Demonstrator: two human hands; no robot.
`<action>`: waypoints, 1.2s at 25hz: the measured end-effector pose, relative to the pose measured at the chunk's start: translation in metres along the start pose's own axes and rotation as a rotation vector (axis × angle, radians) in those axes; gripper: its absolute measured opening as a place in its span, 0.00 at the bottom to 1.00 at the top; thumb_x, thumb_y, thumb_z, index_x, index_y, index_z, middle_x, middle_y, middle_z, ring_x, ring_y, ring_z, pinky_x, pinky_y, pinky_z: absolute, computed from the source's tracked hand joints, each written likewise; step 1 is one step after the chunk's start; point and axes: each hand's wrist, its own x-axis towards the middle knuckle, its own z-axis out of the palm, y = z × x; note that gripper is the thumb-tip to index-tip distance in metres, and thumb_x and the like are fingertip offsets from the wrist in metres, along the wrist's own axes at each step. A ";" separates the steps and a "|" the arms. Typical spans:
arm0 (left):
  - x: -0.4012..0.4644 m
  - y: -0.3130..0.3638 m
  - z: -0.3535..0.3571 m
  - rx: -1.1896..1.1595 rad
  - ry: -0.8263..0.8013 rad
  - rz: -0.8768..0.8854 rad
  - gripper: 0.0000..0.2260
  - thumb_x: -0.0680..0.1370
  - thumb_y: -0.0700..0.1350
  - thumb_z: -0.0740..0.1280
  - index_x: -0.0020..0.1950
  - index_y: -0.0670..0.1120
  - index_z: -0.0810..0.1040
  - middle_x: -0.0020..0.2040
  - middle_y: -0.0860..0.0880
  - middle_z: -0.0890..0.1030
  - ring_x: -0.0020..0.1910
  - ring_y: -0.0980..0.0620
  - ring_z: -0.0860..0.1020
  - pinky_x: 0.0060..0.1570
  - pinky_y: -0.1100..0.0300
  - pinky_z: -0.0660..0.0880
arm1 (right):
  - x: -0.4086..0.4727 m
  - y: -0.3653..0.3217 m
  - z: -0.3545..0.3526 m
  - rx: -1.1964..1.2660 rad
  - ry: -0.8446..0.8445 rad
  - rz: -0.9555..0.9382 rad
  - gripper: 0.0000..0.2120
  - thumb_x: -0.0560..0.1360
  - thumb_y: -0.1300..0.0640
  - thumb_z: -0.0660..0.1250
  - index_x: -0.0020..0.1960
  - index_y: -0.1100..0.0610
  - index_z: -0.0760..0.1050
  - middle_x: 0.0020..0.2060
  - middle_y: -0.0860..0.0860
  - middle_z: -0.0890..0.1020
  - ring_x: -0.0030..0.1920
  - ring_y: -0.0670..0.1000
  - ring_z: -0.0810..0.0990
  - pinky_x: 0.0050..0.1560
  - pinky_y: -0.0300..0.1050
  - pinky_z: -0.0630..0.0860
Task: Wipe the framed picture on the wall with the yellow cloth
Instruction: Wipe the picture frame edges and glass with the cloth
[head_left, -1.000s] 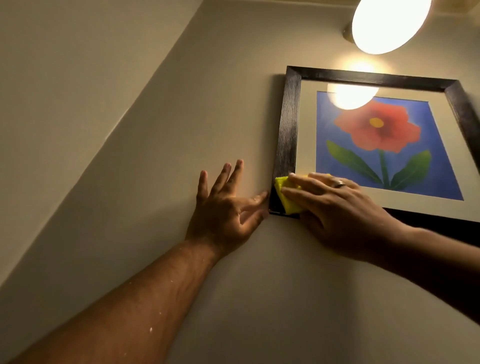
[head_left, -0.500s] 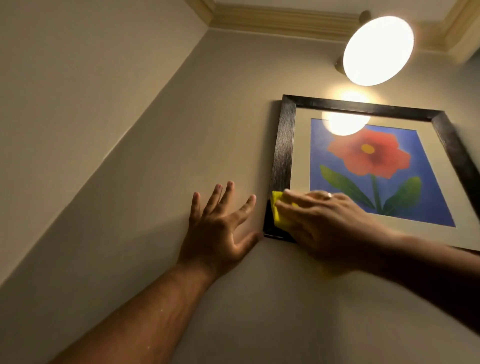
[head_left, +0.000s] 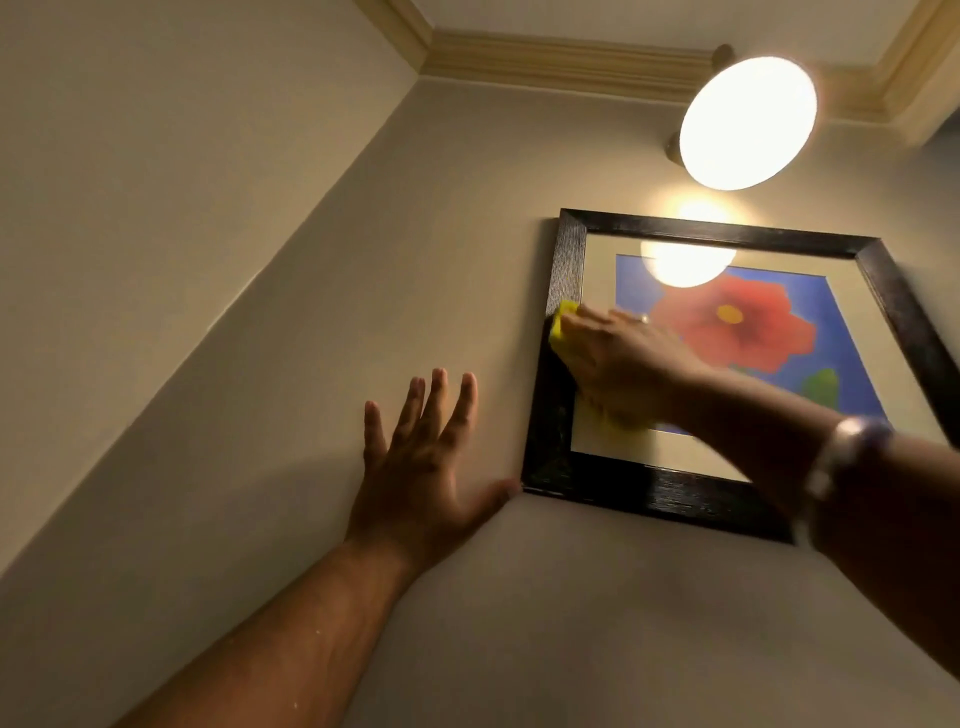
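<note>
- Our right hand (head_left: 621, 358) lies flat over the yellow cloth (head_left: 560, 325), fingers pressing it vs. the left side of the framed picture (head_left: 566, 270), abt halfway up the frame's left bar. Fingers are stretched, not curled; cloth is pinned under the palm & fingers rather than pinched.
- Only a small bit of cloth shows past our fingertips at the frame's inner left edge; a faint yellowish patch also shows below the palm, over the mat. Rest is hidden by the hand.
- A ring (head_left: 644, 319) sits on one finger of that hand, & a bracelet (head_left: 836, 457) on the wrist, blurred.
- Our right forearm crosses the picture's lower right part, covering some of the glass & bottom bar.
- Our left hand (head_left: 423, 457) is spread wide, holding nothing, palm toward the wall (head_left: 363, 291), just left of the frame. Thumb tip touches, or nearly touches, the frame's bottom-left corner; we can't tell for sure.
- Picture: black frame, pale mat, red flower on blue w/ a green leaf; hangs on the wall, seen from below.
- A round wall lamp (head_left: 748, 122) glows just above the frame's top bar; its glare reflects in the glass near the top.
- Cornice (head_left: 561, 65) runs along the top of the wall, w/ a room corner to the left.
</note>
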 end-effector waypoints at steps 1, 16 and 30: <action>0.001 0.001 0.000 -0.001 0.005 -0.008 0.44 0.69 0.78 0.47 0.75 0.61 0.30 0.80 0.53 0.38 0.78 0.52 0.35 0.73 0.44 0.31 | -0.035 -0.015 -0.001 -0.009 0.074 -0.086 0.15 0.78 0.44 0.57 0.59 0.50 0.68 0.60 0.52 0.76 0.53 0.61 0.79 0.49 0.56 0.78; 0.001 0.000 0.002 0.006 0.018 -0.008 0.45 0.67 0.80 0.46 0.75 0.61 0.30 0.80 0.52 0.39 0.78 0.51 0.37 0.72 0.44 0.30 | 0.086 0.016 -0.027 0.107 -0.157 0.222 0.08 0.73 0.56 0.65 0.37 0.51 0.70 0.47 0.55 0.78 0.48 0.60 0.78 0.53 0.57 0.79; -0.001 0.002 -0.001 -0.039 0.027 0.000 0.47 0.68 0.77 0.52 0.75 0.61 0.29 0.81 0.50 0.43 0.79 0.51 0.40 0.74 0.43 0.33 | 0.050 -0.005 -0.026 0.210 -0.091 0.231 0.13 0.76 0.46 0.55 0.44 0.46 0.78 0.37 0.48 0.87 0.32 0.46 0.83 0.42 0.45 0.78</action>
